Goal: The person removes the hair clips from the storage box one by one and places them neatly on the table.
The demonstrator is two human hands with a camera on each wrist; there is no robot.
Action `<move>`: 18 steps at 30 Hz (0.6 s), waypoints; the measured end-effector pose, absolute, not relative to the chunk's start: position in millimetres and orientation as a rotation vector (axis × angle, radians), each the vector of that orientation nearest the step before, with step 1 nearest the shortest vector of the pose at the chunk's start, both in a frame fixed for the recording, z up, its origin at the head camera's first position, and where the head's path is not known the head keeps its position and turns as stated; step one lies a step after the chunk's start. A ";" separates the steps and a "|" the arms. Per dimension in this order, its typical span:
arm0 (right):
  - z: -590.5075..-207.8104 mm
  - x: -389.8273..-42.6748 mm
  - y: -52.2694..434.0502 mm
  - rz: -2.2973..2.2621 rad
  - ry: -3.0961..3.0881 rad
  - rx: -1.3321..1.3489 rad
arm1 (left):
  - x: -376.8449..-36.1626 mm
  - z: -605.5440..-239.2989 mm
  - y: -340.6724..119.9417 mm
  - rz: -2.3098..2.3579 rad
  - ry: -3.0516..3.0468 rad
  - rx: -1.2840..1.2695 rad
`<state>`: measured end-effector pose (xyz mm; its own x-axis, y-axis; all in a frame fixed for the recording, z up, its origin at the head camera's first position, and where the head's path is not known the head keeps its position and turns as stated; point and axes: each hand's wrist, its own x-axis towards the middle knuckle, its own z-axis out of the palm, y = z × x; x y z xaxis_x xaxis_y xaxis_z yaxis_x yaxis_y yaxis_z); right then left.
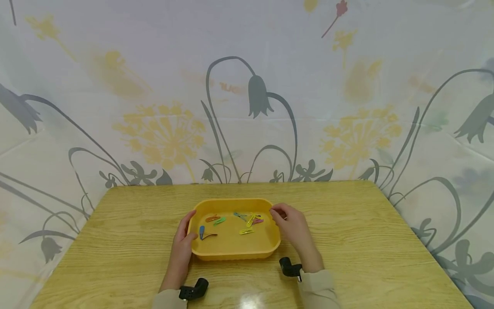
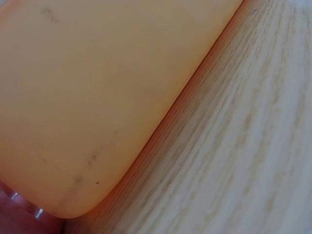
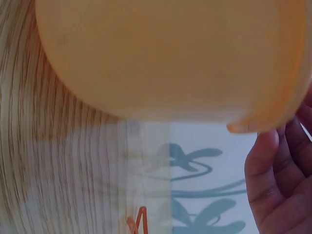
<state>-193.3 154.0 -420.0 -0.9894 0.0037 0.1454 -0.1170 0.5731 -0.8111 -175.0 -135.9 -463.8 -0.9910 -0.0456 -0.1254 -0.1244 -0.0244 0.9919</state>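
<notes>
Both hands grip the tray [image 1: 235, 251] between them, left hand [image 1: 183, 240] on its near-left rim, right hand [image 1: 293, 227] at the far-right corner; uneven lift likely tips it, spilling clips [image 1: 247, 221].

Yellow tray [image 1: 235, 254] on wooden table [image 1: 366, 240]

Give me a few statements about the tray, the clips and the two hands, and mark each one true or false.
1. The left hand grips the tray at its left edge. True.
2. The tray is blue. False: it is yellow-orange.
3. Coloured clips lie inside the tray. True.
4. The right hand rests flat on the table, away from the tray. False: it holds the tray's right rim.
5. The tray stands on a wooden table. True.
</notes>
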 end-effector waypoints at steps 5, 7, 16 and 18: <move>-418.1 -191.7 145.1 1.360 -2.644 0.173 | -174.9 -464.4 -135.9 2.205 2.154 -0.190; -417.3 -191.1 142.4 1.358 -2.639 0.188 | -174.8 -464.2 -135.9 2.207 2.150 -0.189; -420.7 -192.1 128.2 1.214 -2.708 0.269 | -175.4 -464.5 -135.6 2.193 2.164 -0.201; -421.7 -191.6 123.9 1.190 -2.735 0.307 | -175.6 -465.2 -136.1 2.191 2.162 -0.205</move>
